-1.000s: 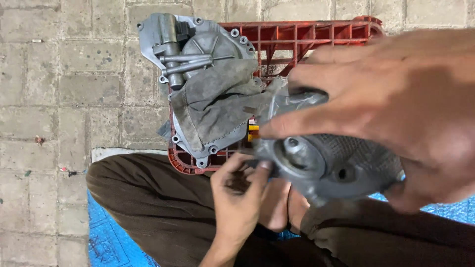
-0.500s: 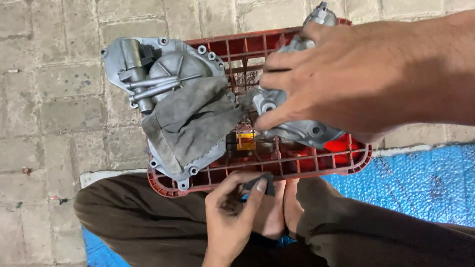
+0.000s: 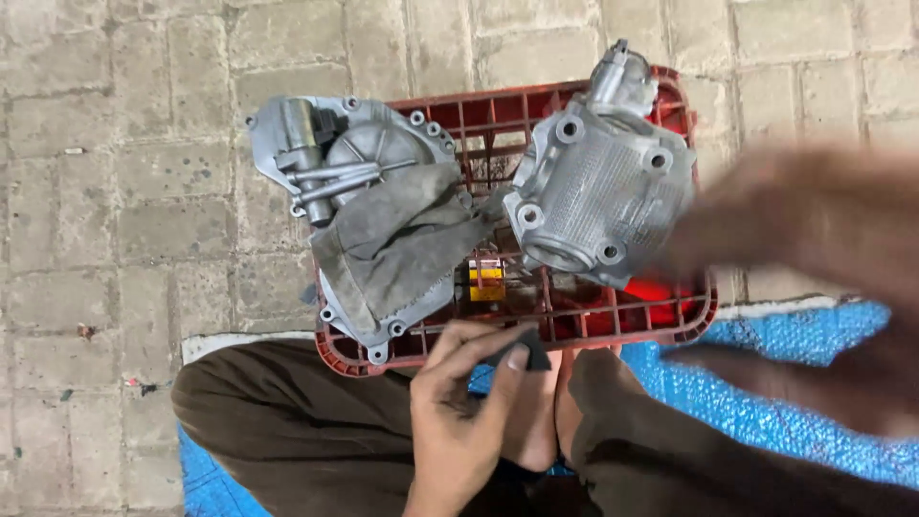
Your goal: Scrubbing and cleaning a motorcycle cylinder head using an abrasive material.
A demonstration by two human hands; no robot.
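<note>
The left hand [image 3: 459, 412] was low in the head view, between the person's brown-trousered knees [image 3: 287, 431], its thumb and fingers pinched on a small dark flat piece [image 3: 526, 354] held just below the near rim of the red plastic crate [image 3: 670, 321]. The right hand [image 3: 814, 258] was a blur at the right edge, near the crate's right side; whether it was spread or gripping could not be told.

In the crate, just beside the blurred right hand, lay a grey cast-metal housing [image 3: 603, 191] with bolt lugs at its corners and a round opening facing the near side. To its left a larger metal cover [image 3: 335, 163] hung over the crate's left rim, partly hidden under a dirty grey rag [image 3: 402, 244]. Between the two castings, down in the crate's grid, sat a small yellow and white rectangular package [image 3: 486, 278]. The crate stood on grey paving bricks [image 3: 124, 191], and a blue woven mat [image 3: 766, 393] lay under the person's legs.
</note>
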